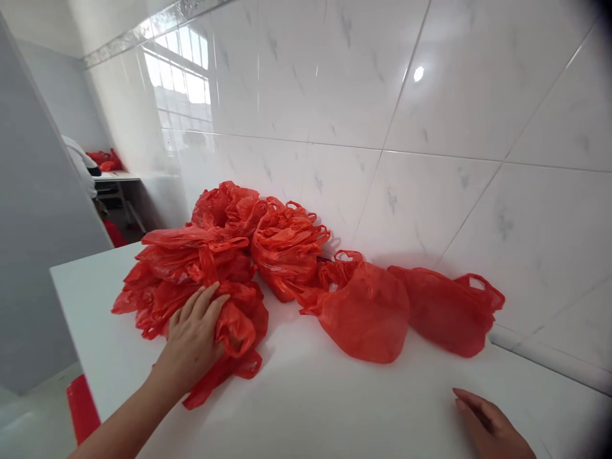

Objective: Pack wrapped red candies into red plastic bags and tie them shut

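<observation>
A heap of crumpled red plastic bags (186,255) lies on the left part of the white table (306,408). My left hand (196,331) presses into the front of this heap, its fingers curled over a red plastic bag (236,328); the thumb is hidden. To the right of the heap, a bunch of red bags (287,245) stands gathered with its handles up. Two flatter red bags, one (366,312) nearer the middle and one (447,309) further right, lie along the wall. My right hand (488,424) hovers low at the right, thumb and fingers slightly apart, holding nothing.
A glossy tiled wall (335,95) borders the table's back edge. At the left stands a grey partition (43,210). Beyond it are another table (119,176) with red bags (108,159) and part of a person's white sleeve (79,159). A red stool (81,408) shows below the table.
</observation>
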Action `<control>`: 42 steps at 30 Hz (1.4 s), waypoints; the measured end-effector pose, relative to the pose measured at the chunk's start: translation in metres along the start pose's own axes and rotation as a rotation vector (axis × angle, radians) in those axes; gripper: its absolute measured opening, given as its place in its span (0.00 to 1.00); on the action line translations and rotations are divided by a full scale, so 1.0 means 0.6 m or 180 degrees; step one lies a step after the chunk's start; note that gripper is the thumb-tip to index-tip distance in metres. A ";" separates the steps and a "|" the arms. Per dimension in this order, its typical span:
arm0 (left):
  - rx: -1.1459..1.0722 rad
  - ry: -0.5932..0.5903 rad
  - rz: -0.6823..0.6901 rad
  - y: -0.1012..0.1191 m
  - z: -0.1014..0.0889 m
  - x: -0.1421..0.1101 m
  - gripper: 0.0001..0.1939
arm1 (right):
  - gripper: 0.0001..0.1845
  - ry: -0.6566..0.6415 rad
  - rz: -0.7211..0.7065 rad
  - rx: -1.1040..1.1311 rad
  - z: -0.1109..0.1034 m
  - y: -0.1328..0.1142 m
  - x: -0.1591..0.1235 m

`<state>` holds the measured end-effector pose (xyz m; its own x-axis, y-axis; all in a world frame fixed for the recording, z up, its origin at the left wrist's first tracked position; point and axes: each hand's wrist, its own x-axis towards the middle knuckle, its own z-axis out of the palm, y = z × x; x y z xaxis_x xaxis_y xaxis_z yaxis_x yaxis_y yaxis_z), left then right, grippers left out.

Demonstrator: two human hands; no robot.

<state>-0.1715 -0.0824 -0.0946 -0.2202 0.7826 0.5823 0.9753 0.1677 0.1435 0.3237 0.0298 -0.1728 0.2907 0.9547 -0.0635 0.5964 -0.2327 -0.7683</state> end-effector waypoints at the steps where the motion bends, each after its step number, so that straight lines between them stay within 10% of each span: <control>1: 0.0210 -0.0270 0.0041 -0.006 0.008 -0.008 0.30 | 0.27 0.0018 -0.0021 0.0025 0.001 -0.001 -0.002; 10: 0.0159 -0.1176 0.0238 -0.037 -0.015 -0.008 0.48 | 0.27 0.0175 -0.0157 0.0209 0.005 -0.013 -0.011; 18: 0.0354 -0.0509 0.0545 -0.021 -0.021 0.004 0.10 | 0.25 0.0150 -0.0282 0.0099 0.010 0.004 -0.004; 23: 0.0232 -0.0422 0.0531 0.000 -0.018 0.019 0.11 | 0.24 0.0118 -0.0338 0.0081 0.013 0.005 -0.004; 33: -0.1258 -0.0521 0.1417 0.173 0.037 0.070 0.27 | 0.21 0.0194 -0.0566 0.0201 0.017 0.000 -0.009; 42: -0.1018 -0.1080 0.0962 0.289 0.144 0.091 0.33 | 0.20 0.0255 -0.1004 0.0052 0.036 -0.013 -0.021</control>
<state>-0.0133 0.0412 -0.1074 0.1374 0.9258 0.3523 0.9297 -0.2432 0.2765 0.2994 0.0233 -0.1799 0.1517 0.9615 0.2292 0.6545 0.0761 -0.7522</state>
